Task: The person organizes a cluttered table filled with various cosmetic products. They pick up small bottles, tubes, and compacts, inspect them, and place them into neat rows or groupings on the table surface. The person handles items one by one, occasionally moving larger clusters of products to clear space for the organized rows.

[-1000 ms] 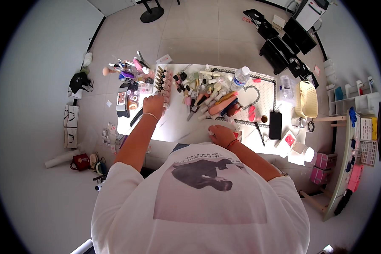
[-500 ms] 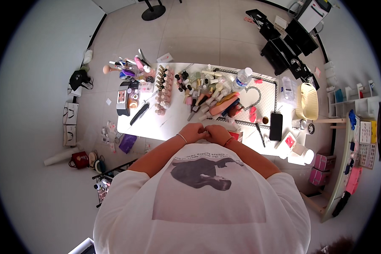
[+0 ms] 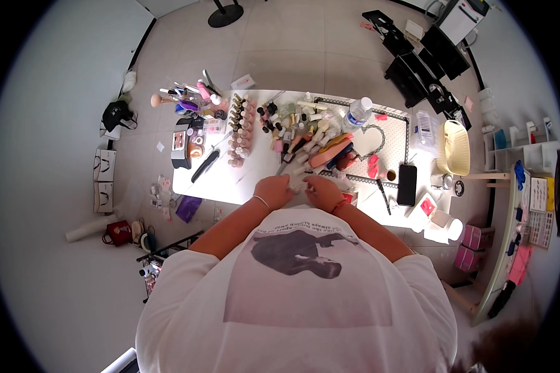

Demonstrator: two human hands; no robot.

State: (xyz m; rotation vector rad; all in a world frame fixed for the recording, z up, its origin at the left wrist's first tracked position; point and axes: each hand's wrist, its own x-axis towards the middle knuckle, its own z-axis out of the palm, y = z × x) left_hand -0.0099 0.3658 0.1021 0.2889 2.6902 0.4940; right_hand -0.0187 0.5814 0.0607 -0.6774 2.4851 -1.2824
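Observation:
My left hand [image 3: 274,191], with a white band on the wrist, is at the table's front edge with its fingers curled in. A short gap to the right, my right hand [image 3: 323,193] has a red band and also keeps its fingers curled together. A small pale, see-through bit shows between the two hands, too small to name. What the fingertips pinch, if anything, is hidden. Beyond the hands lies a heap of nail polish bottles and tubes [image 3: 302,133]. An orange-pink pouch [image 3: 330,153] rests at the heap's right side.
On the white table [image 3: 255,180] stand rows of polish bottles [image 3: 240,133], a black pen-like tool [image 3: 205,166], a water bottle [image 3: 358,114], a phone [image 3: 407,184] and a black pen [image 3: 383,196]. A yellow basket [image 3: 455,149] sits at the right. A black cart [image 3: 168,248] stands lower left.
My hands were touching at the fingertips and have moved apart, the left to the left and the right slightly to the right. The things on the table stay in place.

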